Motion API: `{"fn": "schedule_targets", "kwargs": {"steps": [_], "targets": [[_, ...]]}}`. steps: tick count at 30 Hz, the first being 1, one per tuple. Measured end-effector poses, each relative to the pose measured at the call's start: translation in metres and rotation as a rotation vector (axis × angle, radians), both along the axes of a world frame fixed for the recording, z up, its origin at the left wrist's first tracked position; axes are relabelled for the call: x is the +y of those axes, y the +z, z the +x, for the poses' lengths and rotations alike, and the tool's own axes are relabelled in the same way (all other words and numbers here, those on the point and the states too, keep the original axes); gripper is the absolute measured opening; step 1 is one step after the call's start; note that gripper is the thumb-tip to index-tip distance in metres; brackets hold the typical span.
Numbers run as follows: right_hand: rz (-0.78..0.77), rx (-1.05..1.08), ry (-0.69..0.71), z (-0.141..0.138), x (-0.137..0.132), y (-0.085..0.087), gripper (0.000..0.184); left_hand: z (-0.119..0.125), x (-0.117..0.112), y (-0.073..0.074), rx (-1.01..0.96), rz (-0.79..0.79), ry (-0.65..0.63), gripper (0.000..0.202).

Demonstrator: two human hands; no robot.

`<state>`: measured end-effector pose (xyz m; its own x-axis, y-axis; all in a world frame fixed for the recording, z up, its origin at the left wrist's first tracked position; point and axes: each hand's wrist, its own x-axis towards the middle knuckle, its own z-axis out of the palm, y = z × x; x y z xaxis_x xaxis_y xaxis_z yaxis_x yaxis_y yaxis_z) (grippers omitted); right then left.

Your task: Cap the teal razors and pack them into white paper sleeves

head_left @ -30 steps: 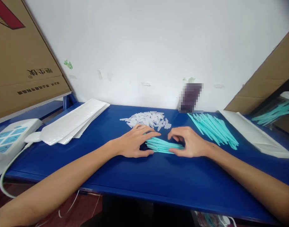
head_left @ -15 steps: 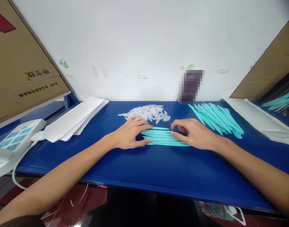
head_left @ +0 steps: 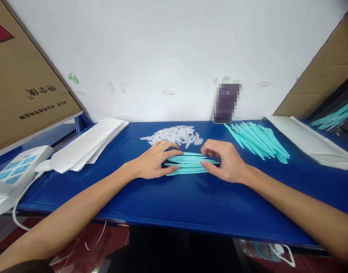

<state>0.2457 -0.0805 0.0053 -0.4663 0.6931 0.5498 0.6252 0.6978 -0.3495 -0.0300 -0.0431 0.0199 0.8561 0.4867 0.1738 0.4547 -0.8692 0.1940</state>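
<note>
Thin, pointed turquoise sticks [head_left: 189, 165] lie side by side in a small bundle on the blue table. At their left ends is my left hand [head_left: 155, 161], palm down and open, its thumb and fingers spread with the fingertips on the sticks. My right hand [head_left: 226, 161] stands at the right ends. Its fingers are curled, but a gap shows between index finger and thumb, both touching or just over the sticks. Behind my left hand is a pile of small translucent white pieces [head_left: 176, 134]. A larger heap of the same turquoise sticks [head_left: 259, 140] lies to the right.
White flat sleeves [head_left: 88, 142] lie stacked at the left, beside a white power strip [head_left: 19, 168] with a cable. More pale sleeves [head_left: 313, 142] are at the right. A pixelated dark phone-like object [head_left: 226, 102] leans on the wall. Cardboard [head_left: 29, 76] stands on both sides.
My right hand has moved slightly left along the bundle, and the sticks' right ends have shifted left with it. The left hand has hardly moved. The view has shifted a little.
</note>
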Motion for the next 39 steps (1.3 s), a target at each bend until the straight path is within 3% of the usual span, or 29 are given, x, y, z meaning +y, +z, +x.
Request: {"fn": "schedule_targets", "kwargs": {"steps": [3,7,17,22,27,39], "targets": [[-0.058,-0.131,-0.029,0.001,-0.004,0.003,0.017,-0.002,0.001,-0.001,0.022,-0.024,0.011,0.053],[-0.135,-0.239,0.017,-0.001,-0.004,0.005,0.029,-0.002,0.001,-0.002,0.020,-0.058,0.017,0.059],[-0.246,-0.270,0.073,-0.003,-0.007,0.006,0.039,-0.004,-0.003,0.003,0.080,-0.119,0.019,0.083],[-0.259,-0.278,0.105,-0.002,-0.008,0.007,0.046,-0.006,-0.002,0.003,0.046,-0.102,0.005,0.072],[-0.216,-0.254,0.083,-0.003,-0.007,0.005,0.037,-0.007,0.000,0.002,0.013,-0.051,0.033,0.054],[-0.234,-0.259,0.136,-0.004,-0.013,0.011,0.024,-0.008,0.005,-0.003,0.036,0.027,0.064,0.053]]}}
